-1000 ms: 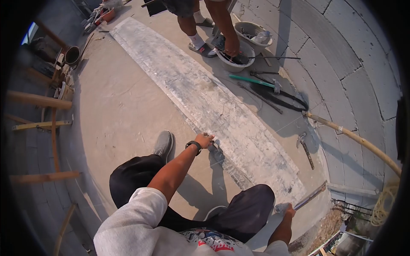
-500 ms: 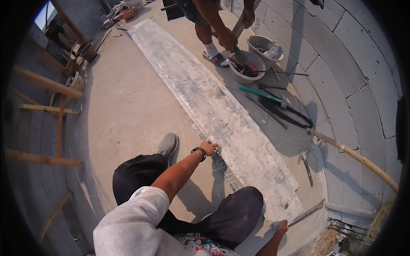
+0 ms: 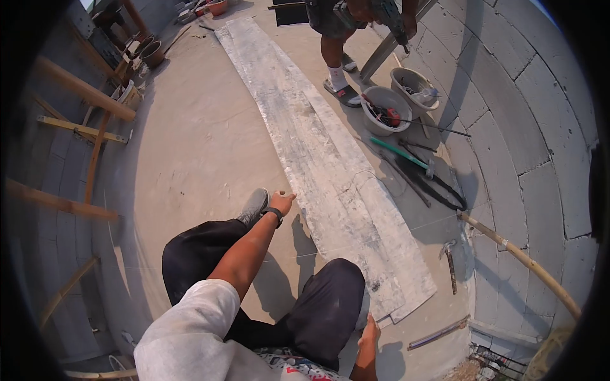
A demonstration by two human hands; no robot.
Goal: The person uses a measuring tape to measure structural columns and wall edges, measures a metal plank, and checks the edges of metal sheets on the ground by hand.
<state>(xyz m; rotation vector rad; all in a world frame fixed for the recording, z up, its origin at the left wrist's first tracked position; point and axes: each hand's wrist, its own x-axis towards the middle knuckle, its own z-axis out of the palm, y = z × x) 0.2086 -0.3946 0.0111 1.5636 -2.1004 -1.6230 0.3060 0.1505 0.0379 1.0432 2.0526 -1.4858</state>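
Two long, pale, mortar-stained boards lie lengthwise on the floor, one partly over the other. The upper board (image 3: 318,184) is shifted left of the lower board (image 3: 406,267), whose right strip shows. At the upper board's left edge, my left hand (image 3: 283,202), with a dark watch on its wrist, has its fingers closed on the rim. My right hand (image 3: 368,333) is closed at the near left corner of the same board; its fingers are partly hidden. A thin string crosses above the boards.
A co-worker stands beyond, holding a drill (image 3: 394,28) near a metal profile (image 3: 397,47). Two buckets, one a tool bucket (image 3: 384,120), stand by the block wall (image 3: 540,140). A green-handled tool (image 3: 400,151), a hammer (image 3: 451,267) and a bamboo pole (image 3: 521,260) are on the right.
The upper board has slid left with both my hands, exposing the lower board's right side and the metal strip near the corner. The co-worker's hand has left the bucket and now holds a drill.
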